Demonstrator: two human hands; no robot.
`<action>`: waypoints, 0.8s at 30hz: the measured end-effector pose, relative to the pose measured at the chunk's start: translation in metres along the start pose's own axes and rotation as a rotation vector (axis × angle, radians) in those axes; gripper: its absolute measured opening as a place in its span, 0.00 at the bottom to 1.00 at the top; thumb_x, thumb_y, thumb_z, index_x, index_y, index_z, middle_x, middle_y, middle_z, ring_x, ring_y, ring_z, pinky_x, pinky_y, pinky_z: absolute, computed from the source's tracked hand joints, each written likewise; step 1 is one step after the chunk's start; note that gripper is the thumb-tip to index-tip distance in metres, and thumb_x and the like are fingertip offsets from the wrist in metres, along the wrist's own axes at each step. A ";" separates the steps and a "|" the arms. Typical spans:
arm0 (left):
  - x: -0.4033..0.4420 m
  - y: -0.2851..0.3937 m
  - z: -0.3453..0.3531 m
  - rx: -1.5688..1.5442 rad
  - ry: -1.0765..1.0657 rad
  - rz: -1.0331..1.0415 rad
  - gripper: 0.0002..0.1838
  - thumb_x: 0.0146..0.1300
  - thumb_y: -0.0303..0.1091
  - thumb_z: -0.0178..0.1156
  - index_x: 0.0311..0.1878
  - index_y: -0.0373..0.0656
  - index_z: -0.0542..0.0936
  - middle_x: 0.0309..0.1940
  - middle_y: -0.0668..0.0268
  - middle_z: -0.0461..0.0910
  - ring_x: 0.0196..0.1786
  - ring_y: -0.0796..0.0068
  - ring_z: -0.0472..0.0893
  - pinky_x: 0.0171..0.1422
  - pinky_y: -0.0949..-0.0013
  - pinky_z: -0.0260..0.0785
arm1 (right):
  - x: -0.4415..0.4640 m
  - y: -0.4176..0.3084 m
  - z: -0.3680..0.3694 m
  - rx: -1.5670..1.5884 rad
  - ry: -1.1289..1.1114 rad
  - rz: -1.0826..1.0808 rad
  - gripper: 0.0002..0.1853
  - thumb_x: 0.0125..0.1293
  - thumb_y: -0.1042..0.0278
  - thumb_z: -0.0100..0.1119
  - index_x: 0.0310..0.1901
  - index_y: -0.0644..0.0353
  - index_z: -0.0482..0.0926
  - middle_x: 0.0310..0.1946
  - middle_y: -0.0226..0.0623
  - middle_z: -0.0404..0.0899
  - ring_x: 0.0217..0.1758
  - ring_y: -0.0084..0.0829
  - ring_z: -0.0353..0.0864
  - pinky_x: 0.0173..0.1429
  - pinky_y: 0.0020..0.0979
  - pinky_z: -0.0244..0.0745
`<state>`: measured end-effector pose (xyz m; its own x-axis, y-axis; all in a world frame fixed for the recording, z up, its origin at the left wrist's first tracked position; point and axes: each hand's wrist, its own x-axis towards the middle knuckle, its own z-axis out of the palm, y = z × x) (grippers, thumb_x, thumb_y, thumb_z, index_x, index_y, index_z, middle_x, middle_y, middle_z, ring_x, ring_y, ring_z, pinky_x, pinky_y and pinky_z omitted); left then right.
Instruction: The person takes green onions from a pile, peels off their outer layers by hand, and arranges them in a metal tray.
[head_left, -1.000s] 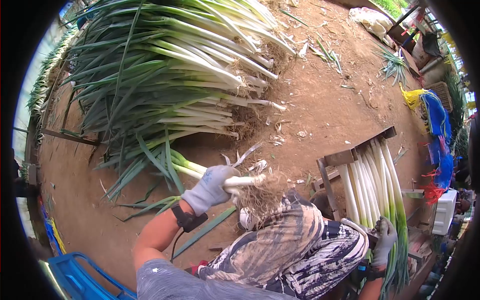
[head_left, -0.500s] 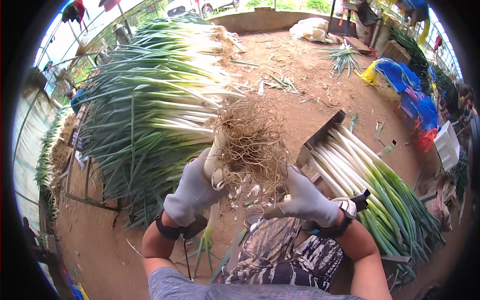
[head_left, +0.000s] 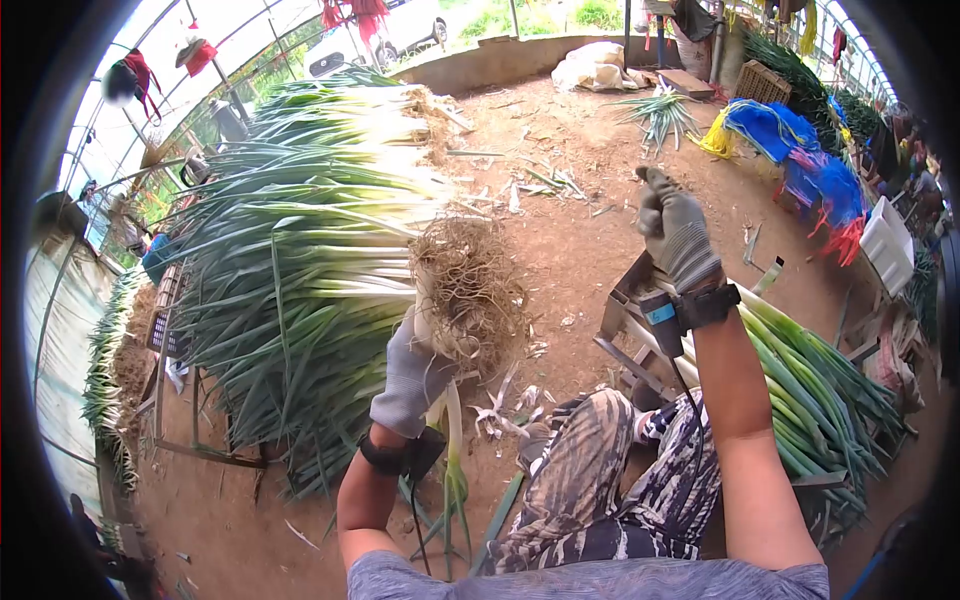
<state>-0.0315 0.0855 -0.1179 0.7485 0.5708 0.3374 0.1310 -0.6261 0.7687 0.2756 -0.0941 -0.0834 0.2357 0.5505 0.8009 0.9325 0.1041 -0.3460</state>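
Note:
My left hand (head_left: pixel 410 378), in a grey glove, is closed round a long green onion (head_left: pixel 453 425). Its white stalk points up, with a large tangle of brown roots (head_left: pixel 468 292) at the top and green leaves hanging below. Further out to the right, my gloved right hand (head_left: pixel 680 235) is raised with its fingers curled in, away from the roots. Whatever it may hold is hidden. Below that forearm, cleaned green onions (head_left: pixel 815 365) lie in a metal rack (head_left: pixel 625 295), their white ends towards the upper left.
A big heap of uncleaned green onions (head_left: pixel 300 240) fills the left side on a metal frame (head_left: pixel 205 450). Peelings (head_left: pixel 545 180) litter the dirt floor. Blue netting (head_left: pixel 775 130) and a white crate (head_left: pixel 890 255) lie at the right. A pale sack (head_left: pixel 595 68) sits at the back.
My right hand has left the roots, moving up and right, and its fingers have closed. My left hand still holds the green onion. The view has shifted slightly.

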 end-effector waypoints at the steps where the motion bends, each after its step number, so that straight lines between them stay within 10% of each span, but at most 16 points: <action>1: 0.002 0.000 0.001 -0.011 0.042 0.000 0.23 0.51 0.32 0.69 0.50 0.39 0.73 0.39 0.59 0.80 0.40 0.64 0.80 0.46 0.66 0.73 | -0.012 -0.001 0.012 0.250 -0.173 0.312 0.25 0.65 0.57 0.58 0.57 0.63 0.66 0.32 0.32 0.74 0.26 0.21 0.72 0.28 0.24 0.68; 3: 0.007 -0.001 0.003 -0.055 0.087 -0.027 0.23 0.51 0.34 0.69 0.49 0.39 0.73 0.38 0.58 0.80 0.39 0.63 0.81 0.45 0.66 0.73 | -0.011 -0.051 0.029 0.647 -0.308 1.108 0.37 0.60 0.52 0.65 0.63 0.65 0.60 0.47 0.47 0.77 0.41 0.36 0.80 0.46 0.36 0.77; 6: 0.007 -0.002 0.012 -0.083 0.063 -0.081 0.25 0.49 0.35 0.71 0.49 0.39 0.72 0.37 0.57 0.81 0.39 0.59 0.82 0.44 0.65 0.74 | -0.013 -0.128 0.061 0.128 -0.921 0.700 0.33 0.60 0.42 0.60 0.53 0.67 0.73 0.43 0.61 0.77 0.47 0.43 0.81 0.47 0.36 0.77; 9: 0.002 -0.003 0.029 0.073 0.094 0.133 0.28 0.47 0.37 0.72 0.49 0.40 0.71 0.32 0.58 0.81 0.37 0.55 0.83 0.39 0.62 0.74 | -0.045 -0.161 0.102 0.024 -0.241 0.244 0.26 0.61 0.42 0.56 0.43 0.61 0.79 0.35 0.54 0.80 0.40 0.42 0.82 0.42 0.35 0.77; 13: -0.001 -0.013 0.032 -0.091 -0.023 -0.123 0.30 0.45 0.36 0.73 0.51 0.41 0.70 0.33 0.59 0.81 0.37 0.56 0.82 0.40 0.63 0.74 | -0.057 -0.161 0.111 -0.394 -0.565 0.269 0.11 0.60 0.55 0.57 0.36 0.52 0.79 0.25 0.33 0.80 0.26 0.38 0.81 0.29 0.38 0.72; 18: -0.009 0.005 0.021 -0.191 -0.085 -0.088 0.29 0.46 0.32 0.72 0.52 0.40 0.71 0.35 0.63 0.81 0.36 0.72 0.81 0.42 0.68 0.73 | -0.070 -0.130 0.077 -0.363 -0.106 -0.014 0.09 0.59 0.61 0.58 0.36 0.55 0.81 0.22 0.35 0.79 0.21 0.38 0.77 0.26 0.37 0.69; 20: -0.010 0.011 0.019 -0.176 -0.124 -0.207 0.27 0.47 0.31 0.72 0.51 0.40 0.72 0.36 0.65 0.81 0.36 0.76 0.80 0.42 0.70 0.73 | -0.034 -0.111 0.044 -0.122 0.277 0.046 0.09 0.62 0.63 0.59 0.33 0.60 0.81 0.17 0.32 0.76 0.16 0.28 0.73 0.21 0.30 0.64; 22: -0.016 0.008 0.014 -0.274 -0.156 -0.089 0.24 0.50 0.31 0.71 0.50 0.38 0.73 0.36 0.68 0.81 0.36 0.79 0.79 0.42 0.72 0.73 | -0.007 -0.110 -0.017 0.257 0.386 0.609 0.14 0.70 0.59 0.53 0.37 0.61 0.82 0.16 0.23 0.74 0.17 0.12 0.65 0.22 0.18 0.61; 24: -0.015 0.006 0.013 -0.359 -0.186 -0.086 0.22 0.52 0.30 0.70 0.49 0.37 0.73 0.37 0.69 0.81 0.36 0.80 0.78 0.42 0.74 0.72 | -0.017 -0.060 -0.022 0.036 0.116 0.685 0.15 0.68 0.59 0.56 0.45 0.63 0.80 0.22 0.27 0.79 0.20 0.15 0.70 0.26 0.21 0.66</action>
<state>-0.0338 0.0663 -0.1253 0.8536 0.4869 0.1853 -0.0124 -0.3367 0.9415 0.2218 -0.1281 -0.0656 0.7975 0.4102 0.4423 0.5537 -0.2068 -0.8066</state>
